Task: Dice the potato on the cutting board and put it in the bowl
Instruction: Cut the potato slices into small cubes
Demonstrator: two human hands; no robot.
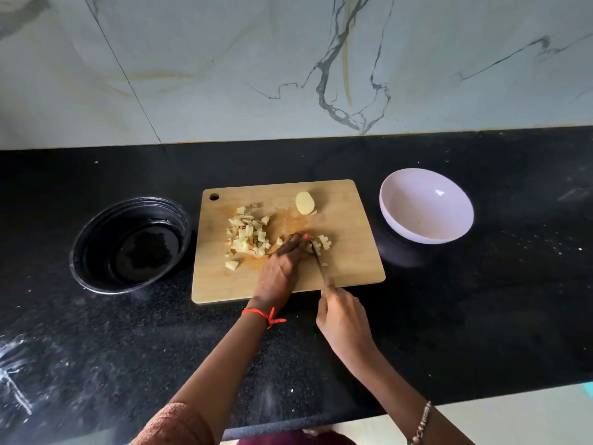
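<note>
The dicing step was in hand. On the cutting board [353, 252], midway along the counter [481, 316], the left hand [282, 268] curled its fingers over a potato piece [313, 248] and pinned it down. The right hand [343, 319] gripped the handle of a knife [321, 268], its blade just beside those fingertips. A pile of dice [248, 236] lay to the left of that hand, and a few uncut slices [305, 203] waited on the board's side nearer the counter's back edge. The task looked roughly half done. The white bowl [401, 220], just off the board toward the counter's right end, held nothing yet, while a black bowl [96, 239] sat toward the left end. The next cut probably called for tucked fingertips and a short, straight stroke, since blade and fingers were so close. After that the slices remained, then carrying the dice to the bowl. No brand, label or writing could be read anywhere.
</note>
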